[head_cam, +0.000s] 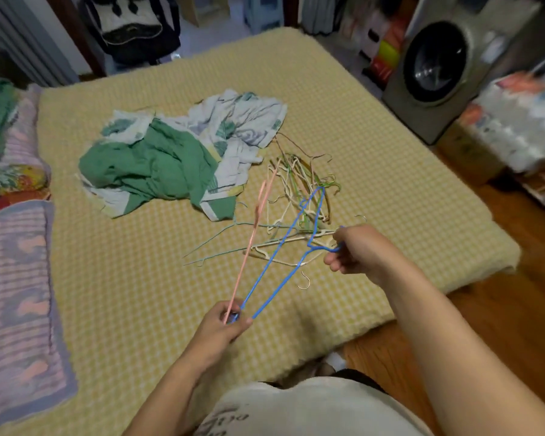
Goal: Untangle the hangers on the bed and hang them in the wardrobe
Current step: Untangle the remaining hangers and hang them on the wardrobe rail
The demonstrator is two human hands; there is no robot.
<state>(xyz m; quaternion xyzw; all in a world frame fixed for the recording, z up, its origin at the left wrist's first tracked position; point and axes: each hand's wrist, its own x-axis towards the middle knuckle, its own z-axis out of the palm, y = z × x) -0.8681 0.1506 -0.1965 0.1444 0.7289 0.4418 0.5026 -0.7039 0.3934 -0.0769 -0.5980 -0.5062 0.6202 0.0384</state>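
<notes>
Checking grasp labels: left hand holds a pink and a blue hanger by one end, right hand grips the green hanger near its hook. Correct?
Not quite. In the head view the right hand grips the blue hanger near its hook, not a green one. The left hand does hold the pink hanger and the blue one by one end.

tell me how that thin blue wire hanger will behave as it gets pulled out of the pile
The thin blue wire hanger, held by the left hand and right hand, probably flexes rather than staying rigid. It looks light, lifted by fingertips alone. It will likely snag, since its far end reaches into the tangled pile of hangers.
</notes>
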